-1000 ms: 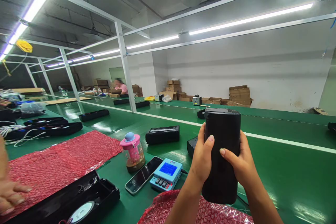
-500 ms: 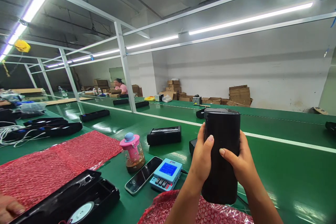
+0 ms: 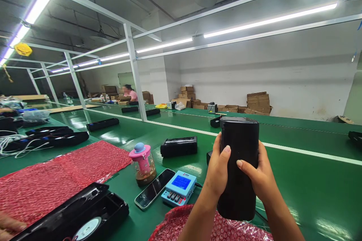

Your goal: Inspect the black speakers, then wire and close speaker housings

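The left hand (image 3: pixel 218 171) and right hand (image 3: pixel 259 177) are clasping an oblong black plastic case (image 3: pixel 239 196), fingers (image 3: pixel 263 152) wrapping its sides.

Right of the upright black casing (image 3: pixel 240 196), the tabletop (image 3: pixel 308 192) lies open as far as the white line (image 3: pixel 311 153), leaving a broad path. Below the casing, crumpled red bubble wrap (image 3: pixel 175 226) covers the near side. To the left, the lidded jar (image 3: pixel 144 169), phone (image 3: pixel 155 189) and blue device (image 3: pixel 181 186) form a close row across a low pass; a green strip runs between them and the black cylinder (image 3: pixel 178 147) farther off. At near left, an open black housing (image 3: pixel 70 218) and another person's hand (image 3: pixel 9 224) obstruct.
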Tool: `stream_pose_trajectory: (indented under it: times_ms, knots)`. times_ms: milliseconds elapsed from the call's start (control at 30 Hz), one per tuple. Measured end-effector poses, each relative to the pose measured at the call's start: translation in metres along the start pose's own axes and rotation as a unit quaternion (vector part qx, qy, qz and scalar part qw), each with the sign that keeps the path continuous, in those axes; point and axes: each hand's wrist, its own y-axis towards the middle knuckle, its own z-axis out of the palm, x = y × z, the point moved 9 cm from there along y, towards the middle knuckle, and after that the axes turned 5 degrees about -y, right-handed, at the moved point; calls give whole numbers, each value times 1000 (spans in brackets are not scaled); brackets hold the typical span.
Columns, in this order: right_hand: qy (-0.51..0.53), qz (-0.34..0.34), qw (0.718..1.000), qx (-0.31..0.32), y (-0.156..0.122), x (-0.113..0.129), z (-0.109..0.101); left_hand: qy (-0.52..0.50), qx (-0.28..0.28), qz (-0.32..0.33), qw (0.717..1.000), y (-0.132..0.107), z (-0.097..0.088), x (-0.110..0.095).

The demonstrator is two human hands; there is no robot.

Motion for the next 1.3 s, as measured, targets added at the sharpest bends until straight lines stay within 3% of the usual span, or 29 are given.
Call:
stream_pose_trajectory:
  times_ms: [767,1300]
  knots:
    - [-9,-17,1000,-8,-1,3,-1,-7,8,4,1000,0,1,-1]
    - [3,10,1000,-16,3,-2,-2,-10,12,2,1000,2,0,2]
